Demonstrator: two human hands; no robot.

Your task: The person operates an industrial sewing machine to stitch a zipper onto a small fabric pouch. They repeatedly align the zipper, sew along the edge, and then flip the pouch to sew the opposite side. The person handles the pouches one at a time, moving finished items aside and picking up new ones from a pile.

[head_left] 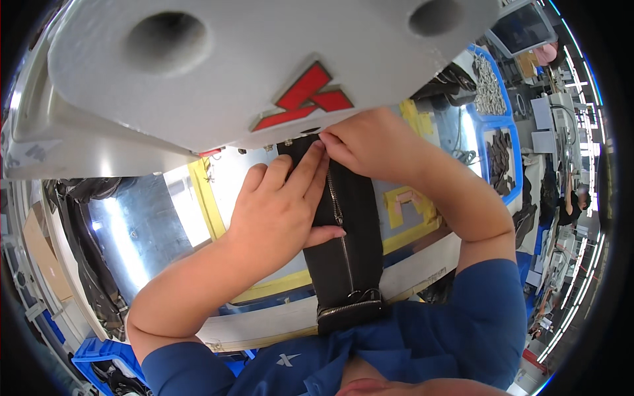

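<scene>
A long strip of black fabric runs from under the sewing machine head toward my body. A metal zipper lies along its middle, with a slider partway down. A second zipper crosses the strip's near end. My left hand lies over the strip's left edge, fingers stretched and spread, thumb against the zipper. At the far end, close under the machine head, my right hand is closed, its fingertips pinching at the fabric beside the zipper. The machine head hides the strip's far end.
Yellow tape marks the bright work surface. At the right stand blue bins, one with metal pieces, another with dark pieces. Dark material hangs at the left. A blue crate sits lower left. Another person is far right.
</scene>
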